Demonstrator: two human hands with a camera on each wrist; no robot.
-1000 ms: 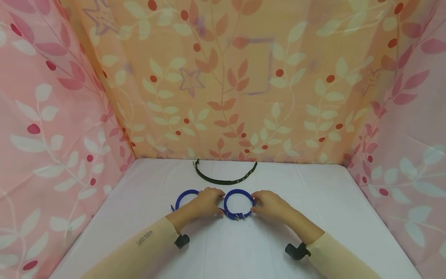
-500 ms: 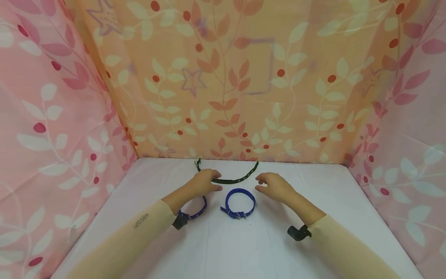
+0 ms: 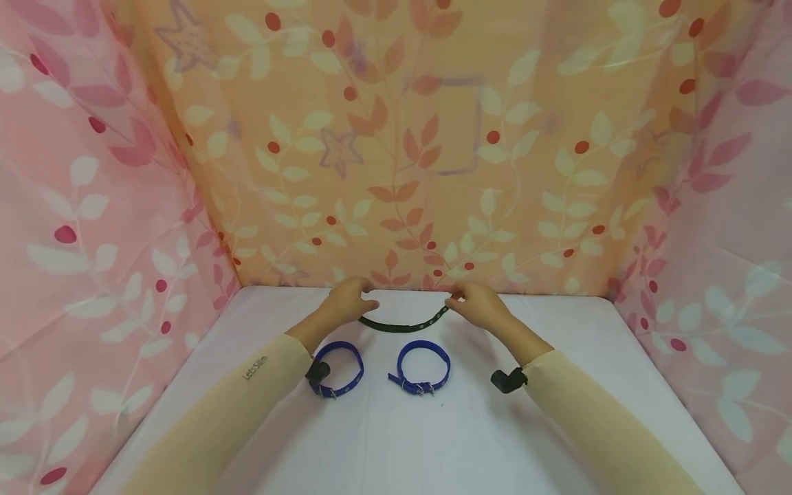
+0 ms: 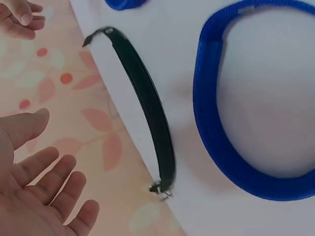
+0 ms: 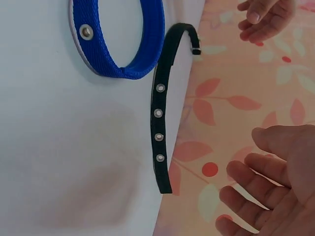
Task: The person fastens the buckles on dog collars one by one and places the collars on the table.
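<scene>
1. Head view: a dark strap [image 3: 396,328] lay near the far edge of the tabletop [image 3: 396,440], bowed toward the person, with a patterned curtain [image 3: 396,137] behind.
2. The left hand [image 3: 343,302] was by the buckle end and the right hand [image 3: 479,304] by the holed end, presumably so that each end had its own hand.
3. Both hands' fingers were loosely extended and gripped nothing; each wrist view showed a gap to the strap (the overlap in the head view was judged an effect of angle).
4. A left blue collar [image 3: 361,364] and a right blue collar [image 3: 411,387] sat nearer the person, side by side and apart. Their looped form probably kept them upright on edge.
5. Strap, appearance: narrow, blackish green, unlooped, its ends well apart. Four metal-ringed eyelets [image 5: 158,113] ran along one end; a metal buckle [image 4: 161,188] was at the other. It appeared to stand on edge, the bend likely steadying it.
</scene>
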